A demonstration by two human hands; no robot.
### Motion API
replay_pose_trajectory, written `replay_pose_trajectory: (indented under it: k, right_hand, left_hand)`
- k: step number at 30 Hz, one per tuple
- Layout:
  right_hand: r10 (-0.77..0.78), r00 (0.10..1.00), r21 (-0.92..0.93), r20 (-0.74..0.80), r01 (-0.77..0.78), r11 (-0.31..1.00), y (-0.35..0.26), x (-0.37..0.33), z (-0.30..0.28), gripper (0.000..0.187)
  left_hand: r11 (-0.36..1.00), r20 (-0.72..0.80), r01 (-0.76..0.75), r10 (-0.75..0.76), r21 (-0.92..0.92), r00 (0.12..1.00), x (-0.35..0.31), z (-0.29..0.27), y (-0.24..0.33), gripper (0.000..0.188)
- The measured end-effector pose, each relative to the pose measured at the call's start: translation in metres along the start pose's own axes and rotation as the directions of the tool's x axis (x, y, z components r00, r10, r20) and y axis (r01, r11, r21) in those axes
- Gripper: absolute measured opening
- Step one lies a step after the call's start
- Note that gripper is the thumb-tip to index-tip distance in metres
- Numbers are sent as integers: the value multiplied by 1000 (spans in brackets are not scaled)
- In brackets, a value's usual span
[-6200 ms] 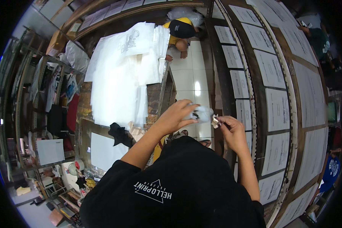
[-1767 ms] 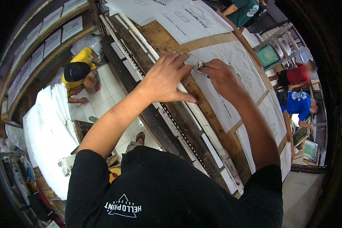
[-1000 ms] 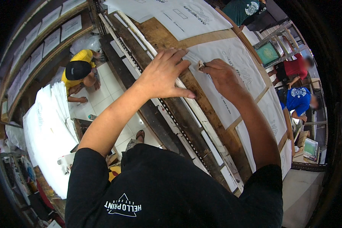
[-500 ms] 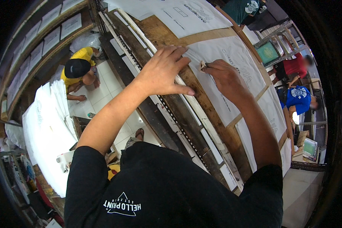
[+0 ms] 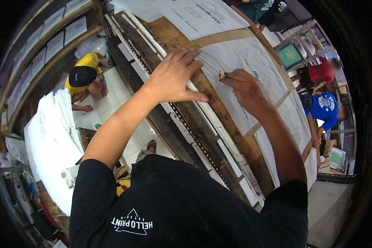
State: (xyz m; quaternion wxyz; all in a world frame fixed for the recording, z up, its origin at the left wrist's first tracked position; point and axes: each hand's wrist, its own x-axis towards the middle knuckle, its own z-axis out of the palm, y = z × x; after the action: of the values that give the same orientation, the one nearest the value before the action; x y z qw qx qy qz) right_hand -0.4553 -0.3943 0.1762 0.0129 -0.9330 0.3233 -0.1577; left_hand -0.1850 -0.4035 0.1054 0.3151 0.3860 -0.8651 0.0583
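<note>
On upper-left shelves (image 5: 82,38), printed sheets (image 5: 75,30). Right hand (image 5: 249,89) pinches folded rag (image 5: 221,76) over white bag (image 5: 240,58); left hand (image 5: 175,76) spread at table (image 5: 225,111) edge, earlier translucent container gone.

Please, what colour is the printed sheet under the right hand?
The printed sheet is white with dark print, seen best in the head view.

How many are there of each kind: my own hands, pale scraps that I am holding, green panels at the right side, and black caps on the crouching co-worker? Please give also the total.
Left hand and right hand: 2
Pale scrap: 1
Upper green panel and lower green panel: 2
Black cap: 1
Total: 6
</note>
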Motion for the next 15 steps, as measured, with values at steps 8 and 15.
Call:
replay_pose_trajectory:
  k: [8, 15]
  right_hand:
    - [19, 1000, -14, 6, -19, 1000, -1, -9, 1, 33]
    - [7, 1000, -34, 1, -7, 999, -2, -15, 1, 33]
  left_hand:
    - [1000, 5, -15, 15, -5, 1000, 1, -1, -1, 97]
    - [1000, 16, 3, -3, 13, 1000, 1, 0, 0, 97]
